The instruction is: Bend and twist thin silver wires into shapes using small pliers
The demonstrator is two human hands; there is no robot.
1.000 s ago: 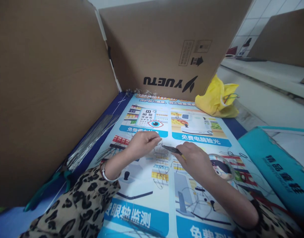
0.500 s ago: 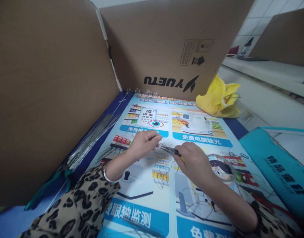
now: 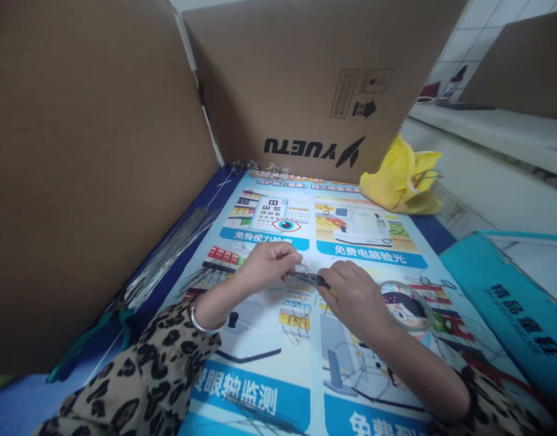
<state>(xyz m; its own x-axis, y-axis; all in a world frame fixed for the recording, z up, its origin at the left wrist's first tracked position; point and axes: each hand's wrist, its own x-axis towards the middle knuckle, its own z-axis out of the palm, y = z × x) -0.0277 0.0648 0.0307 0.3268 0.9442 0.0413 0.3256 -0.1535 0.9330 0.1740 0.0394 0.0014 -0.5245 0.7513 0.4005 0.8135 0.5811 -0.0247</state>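
Note:
Near the middle of the printed sheet, my left hand pinches a thin piece of wire between thumb and fingers. My right hand is closed round a pair of pliers, whose dark jaws point left and reach the wire by my left fingertips. Whether the jaws grip the wire is too small to tell. Bent wire pieces lie on the sheet just below the hands. More loops of wire lie beneath my right forearm.
Cardboard panels stand at the left and back. A bundle of straight wires and green-handled pliers lie at left. To the right are a roll of tape, a yellow bag and a teal box. Small wire pieces line the back.
The pliers' jaws have turned slightly and now sit closer to my left fingertips. My left hand has shifted a little to the right.

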